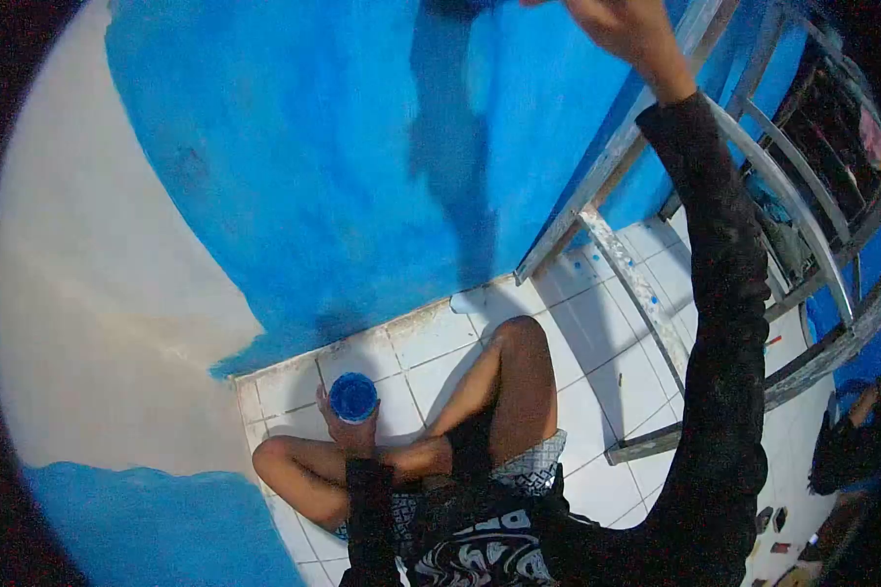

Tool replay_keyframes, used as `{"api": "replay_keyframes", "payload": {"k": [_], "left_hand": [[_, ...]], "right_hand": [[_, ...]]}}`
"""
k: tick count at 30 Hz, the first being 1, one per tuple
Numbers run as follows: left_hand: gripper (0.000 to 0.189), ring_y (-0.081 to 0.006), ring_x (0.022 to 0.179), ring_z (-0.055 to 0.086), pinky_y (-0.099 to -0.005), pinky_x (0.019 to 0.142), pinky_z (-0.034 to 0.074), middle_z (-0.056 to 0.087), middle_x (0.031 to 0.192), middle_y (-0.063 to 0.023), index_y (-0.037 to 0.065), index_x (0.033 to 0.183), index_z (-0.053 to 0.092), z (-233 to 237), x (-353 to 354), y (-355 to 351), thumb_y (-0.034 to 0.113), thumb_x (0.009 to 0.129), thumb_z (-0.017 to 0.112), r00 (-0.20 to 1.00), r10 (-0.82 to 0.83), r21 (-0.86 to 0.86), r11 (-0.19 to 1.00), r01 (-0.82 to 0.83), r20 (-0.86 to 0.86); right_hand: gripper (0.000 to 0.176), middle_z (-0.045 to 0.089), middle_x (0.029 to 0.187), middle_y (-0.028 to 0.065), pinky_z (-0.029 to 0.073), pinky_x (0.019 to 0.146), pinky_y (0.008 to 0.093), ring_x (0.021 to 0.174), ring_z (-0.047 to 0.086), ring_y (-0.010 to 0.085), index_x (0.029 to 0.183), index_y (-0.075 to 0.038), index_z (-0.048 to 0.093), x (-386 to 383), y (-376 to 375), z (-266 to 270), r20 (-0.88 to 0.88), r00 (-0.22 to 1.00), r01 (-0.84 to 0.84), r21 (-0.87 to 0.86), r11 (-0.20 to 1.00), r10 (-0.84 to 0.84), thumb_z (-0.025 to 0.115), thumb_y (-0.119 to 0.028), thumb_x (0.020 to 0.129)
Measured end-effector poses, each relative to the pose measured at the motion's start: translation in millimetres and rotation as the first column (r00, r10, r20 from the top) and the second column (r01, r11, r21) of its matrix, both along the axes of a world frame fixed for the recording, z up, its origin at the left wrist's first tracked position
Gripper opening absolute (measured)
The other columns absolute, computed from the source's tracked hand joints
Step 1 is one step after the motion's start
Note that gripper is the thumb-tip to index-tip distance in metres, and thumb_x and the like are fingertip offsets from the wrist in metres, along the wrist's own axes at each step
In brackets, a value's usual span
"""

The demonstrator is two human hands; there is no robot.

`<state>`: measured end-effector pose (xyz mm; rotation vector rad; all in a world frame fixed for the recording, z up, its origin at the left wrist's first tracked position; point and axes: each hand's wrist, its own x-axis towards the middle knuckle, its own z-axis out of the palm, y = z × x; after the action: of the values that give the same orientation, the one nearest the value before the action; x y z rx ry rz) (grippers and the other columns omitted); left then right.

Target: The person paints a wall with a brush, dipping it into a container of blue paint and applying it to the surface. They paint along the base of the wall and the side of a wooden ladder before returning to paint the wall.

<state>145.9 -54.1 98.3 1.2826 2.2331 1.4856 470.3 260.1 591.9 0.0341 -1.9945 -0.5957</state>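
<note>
My left hand [347, 428] is wrapped around a cup of blue paint [353, 396], held upright over the tiled floor by my crossed legs. Reaching up along the wall, my right hand [622, 27] is cut off by the top edge of the view. Its fingers look curled, but what they hold lies outside the picture. In front of me the wall [294, 166] is coated in uneven bright blue, and my arm's shadow falls across it.
A worn metal ladder-like frame [636, 284] stands at my right, close to my right arm. An off-white wall section [88, 293] is at left. White floor tiles [597, 391] carry blue drips. Another person [857, 440] and sandals [771, 519] appear at far right.
</note>
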Motion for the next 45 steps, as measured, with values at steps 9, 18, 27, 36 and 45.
{"api": "replay_keyframes", "payload": {"k": [9,18,27,36,45], "left_hand": [[0.109,-0.0361,0.12,0.054,-0.0438,0.101,0.045,0.048,0.136,-0.021,0.007,0.145,0.029,-56.1,-18.4,2.1,0.025,0.057,0.091,0.981,-0.061,0.012,0.998,0.06,0.182],[0.109,-0.0349,0.118,0.055,-0.042,0.1,0.046,0.05,0.134,-0.0198,0.007,0.145,0.03,-67.2,-18.8,1.1,0.024,0.056,0.091,0.961,-0.02,-0.036,0.999,0.031,0.276],[0.109,-0.0296,0.114,0.058,-0.0391,0.098,0.047,0.056,0.129,-0.0148,0.007,0.145,0.03,-22.9,2.4,6.6,0.023,0.056,0.091,0.993,-0.025,-0.161,0.986,0.043,0.115],[0.115,-0.0301,0.109,0.061,-0.0406,0.094,0.049,0.06,0.123,-0.0149,0.012,0.147,0.026,-3.9,16.1,8.7,0.028,0.056,0.093,0.989,-0.125,-0.138,0.981,0.136,0.084],[0.12,-0.0327,0.109,0.061,-0.0395,0.094,0.048,0.061,0.121,-0.0172,0.012,0.149,0.023,-2.5,17.7,14.8,0.02,0.053,0.094,0.981,-0.062,-0.177,0.98,0.095,0.186]], "right_hand": [[0.054,0.061,0.129,0.0148,0.054,0.088,0.0351,0.11,0.064,0.0282,0.129,-0.008,0.059,0.0,-35.7,-135.3,-0.157,0.945,0.265,-0.15,0.952,-0.288,0.061,0.002,0.076],[0.054,0.053,0.14,0.0156,0.047,0.1,0.0379,0.12,0.058,0.033,0.136,-0.011,0.053,1.7,-81.2,-373.1,-0.001,0.981,0.123,-0.775,0.62,-0.196,0.062,-0.01,0.083],[0.051,0.049,0.143,0.0145,0.042,0.104,0.0401,0.128,0.05,0.0362,0.136,-0.011,0.053,-6.5,-150.1,-405.9,-0.043,0.987,0.005,-0.956,0.292,-0.157,0.059,-0.01,0.086],[0.02,0.062,0.079,-0.0002,0.041,0.052,0.0209,0.061,0.053,0.0042,0.104,0.002,0.065,-68.7,-161.2,-473.9,-0.446,0.632,-0.738,-0.597,-0.315,-0.634,0.062,-0.017,0.096],[0.031,0.046,0.055,-0.0022,0.031,0.042,0.0226,0.046,0.043,0.0043,0.07,-0.01,0.055,-81.8,-118.3,-500.2,-0.47,0.694,-0.676,-0.686,-0.268,-0.546,0.066,-0.027,0.094]]}}
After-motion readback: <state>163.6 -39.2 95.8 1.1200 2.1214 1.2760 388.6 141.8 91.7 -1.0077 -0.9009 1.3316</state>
